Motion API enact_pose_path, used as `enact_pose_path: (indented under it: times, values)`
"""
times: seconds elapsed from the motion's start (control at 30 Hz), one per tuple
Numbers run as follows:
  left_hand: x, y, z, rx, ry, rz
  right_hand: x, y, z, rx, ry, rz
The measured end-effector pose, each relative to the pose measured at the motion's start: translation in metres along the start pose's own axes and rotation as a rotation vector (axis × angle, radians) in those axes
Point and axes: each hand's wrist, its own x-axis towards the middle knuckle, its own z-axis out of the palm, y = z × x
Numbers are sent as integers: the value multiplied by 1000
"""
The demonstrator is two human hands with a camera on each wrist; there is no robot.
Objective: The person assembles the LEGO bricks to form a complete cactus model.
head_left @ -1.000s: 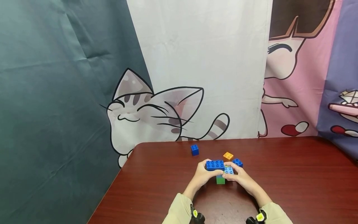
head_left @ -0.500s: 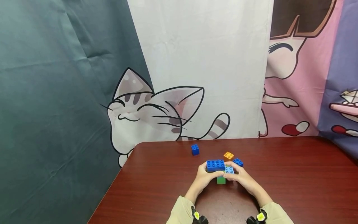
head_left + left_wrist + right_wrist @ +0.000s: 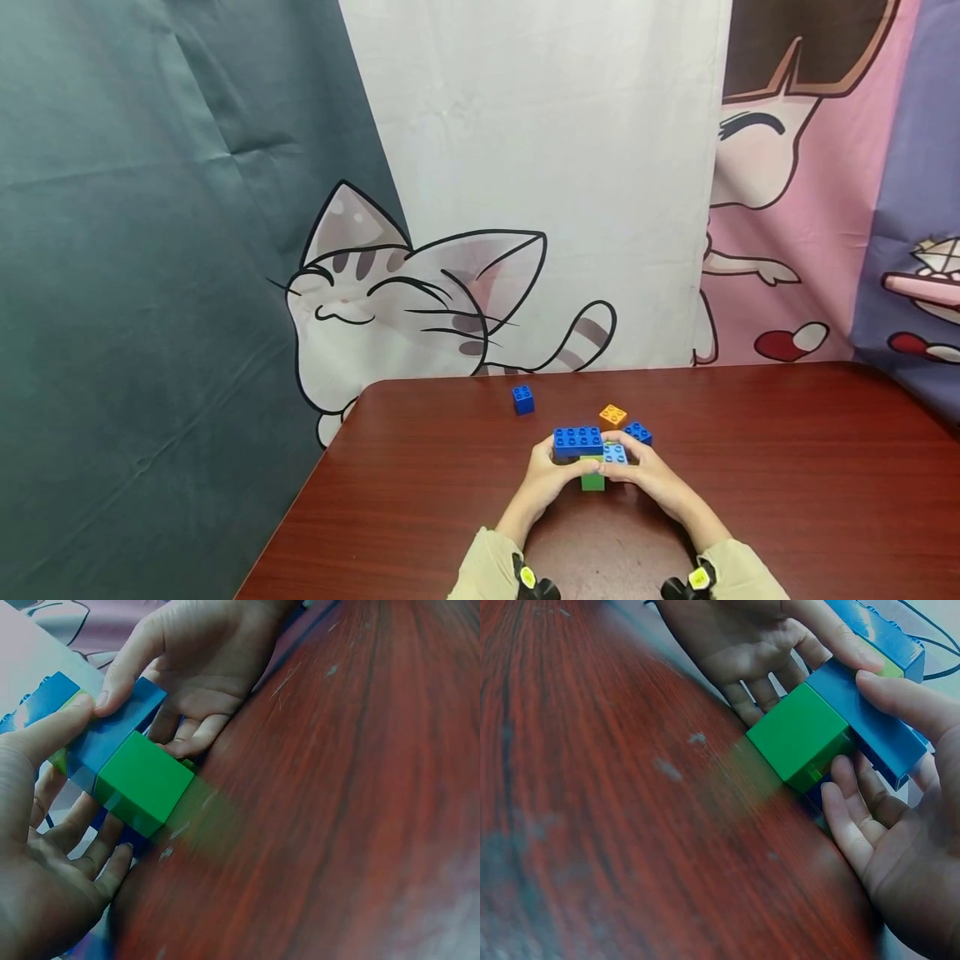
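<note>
A small stack of toy building bricks stands on the table between both hands. At its base is a green brick (image 3: 592, 482), with a light blue brick (image 3: 615, 454) above it. A yellow-green brick (image 3: 891, 669) shows higher up, partly covered by the thumbs, and a long blue brick (image 3: 577, 442) tops the stack on the left. My left hand (image 3: 547, 477) grips the stack from the left, thumb in front. From the right, my right hand (image 3: 654, 481) grips it too, its thumb tip meeting the left one. The far fingers are partly hidden.
Behind the right hand lie an orange brick (image 3: 612, 416) and a blue brick (image 3: 638, 433). Another small blue brick (image 3: 522, 400) sits farther back on the left. The reddish-brown table (image 3: 420, 467) ends at a printed cloth backdrop (image 3: 525, 167).
The left forearm has shifted slightly to the right. Both hands keep their grip on the stack in nearly the same place.
</note>
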Motion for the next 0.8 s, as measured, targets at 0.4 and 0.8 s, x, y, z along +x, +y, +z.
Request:
enact_pose_path:
  times: [0.4, 0.8]
  values:
    - [-2, -6, -5, 8, -30, 13, -1, -3, 1, 0, 16, -6]
    - [-2, -5, -5, 18, -32, 26, -3, -6, -2, 115, 62, 42]
